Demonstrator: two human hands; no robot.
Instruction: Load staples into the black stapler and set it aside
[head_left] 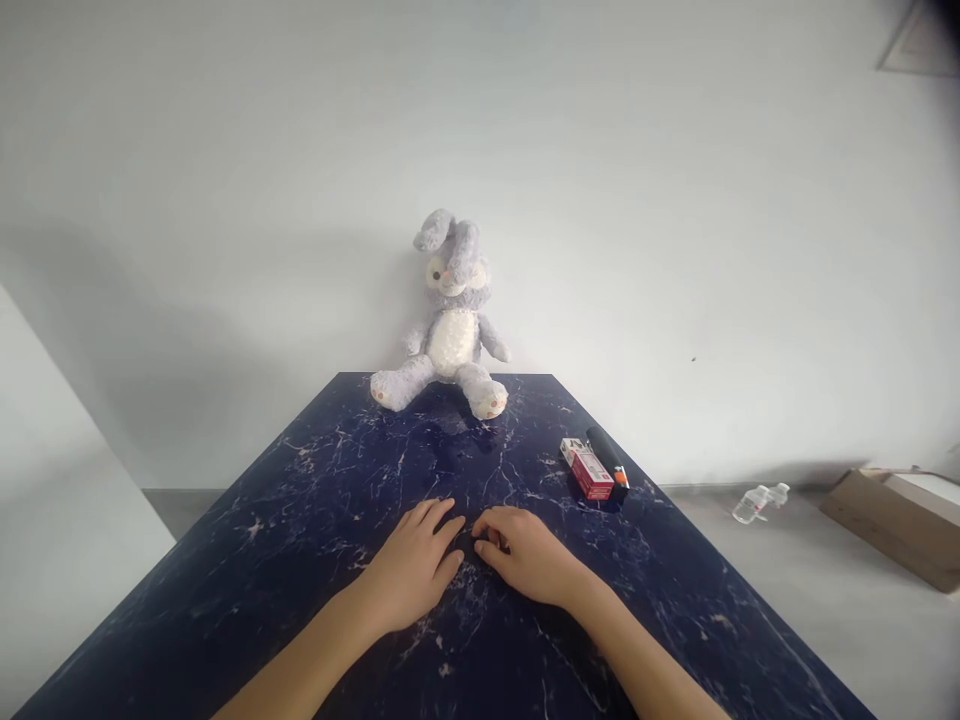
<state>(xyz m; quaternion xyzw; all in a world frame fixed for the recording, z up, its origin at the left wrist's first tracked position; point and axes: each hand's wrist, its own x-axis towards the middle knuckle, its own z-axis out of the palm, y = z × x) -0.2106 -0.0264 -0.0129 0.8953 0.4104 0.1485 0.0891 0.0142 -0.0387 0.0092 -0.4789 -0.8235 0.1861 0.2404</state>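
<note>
Palm down on the dark blue marbled table (285, 520), my left hand (416, 565) has its fingers spread and nothing in it. My right hand (521, 550) rests just to the right of it, fingers loosely curled, a gap between thumb and fingers, and no object seen in it. The two hands do not touch. A grey plush rabbit (454, 340) with a white belly sits upright at the far edge, one ear folded over its face. Right of centre, a red and white box (589, 470) lies beside a black cylindrical item (609, 458) with an orange mark.
Behind the table stands a pale wall (675, 200). On the floor to the right lie clear plastic bottles (751, 504) and an open cardboard box (892, 525). The table's right edge runs close past the small box and black item.
</note>
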